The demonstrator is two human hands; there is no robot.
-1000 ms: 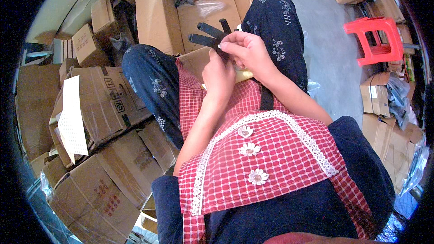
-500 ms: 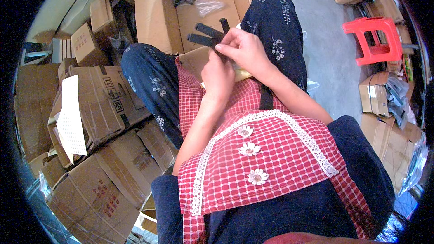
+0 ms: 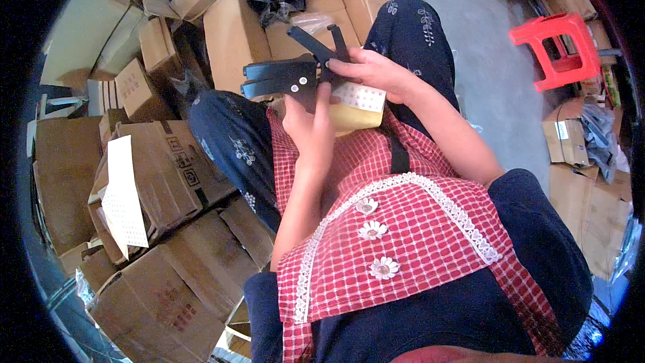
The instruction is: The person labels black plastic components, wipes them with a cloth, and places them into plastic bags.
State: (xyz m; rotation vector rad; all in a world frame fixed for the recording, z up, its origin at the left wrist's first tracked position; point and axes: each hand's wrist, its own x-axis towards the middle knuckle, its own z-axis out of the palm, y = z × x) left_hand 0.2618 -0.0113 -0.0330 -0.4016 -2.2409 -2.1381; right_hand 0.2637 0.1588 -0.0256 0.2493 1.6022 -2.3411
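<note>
My left hand (image 3: 308, 129) is closed on a flat black piece (image 3: 277, 71) with strap-like ends pointing left. Two small white round dots show on it, near my left thumb. With thumb and fingers pinched, my right hand (image 3: 388, 79) grips another black strap-like piece (image 3: 310, 42), whose two narrow ends spread upward. Where the black pieces meet between my hands, the fingers partly cover them. Under my right hand, over my lap, lies a white sheet with small printed marks (image 3: 368, 97), and a yellow surface (image 3: 356, 119) shows below it.
An open cardboard box (image 3: 232, 33) stands ahead of my knees, with black and clear plastic inside. Stacked cartons (image 3: 158, 289) fill the left side, a white paper sheet (image 3: 124, 191) on them. A red plastic stool (image 3: 554, 50) and more boxes (image 3: 568, 131) are to the right.
My hands have moved apart, the left one toward the left. The black piece has been turned so its broad face with white dots shows. The printed sheet has come into view.
</note>
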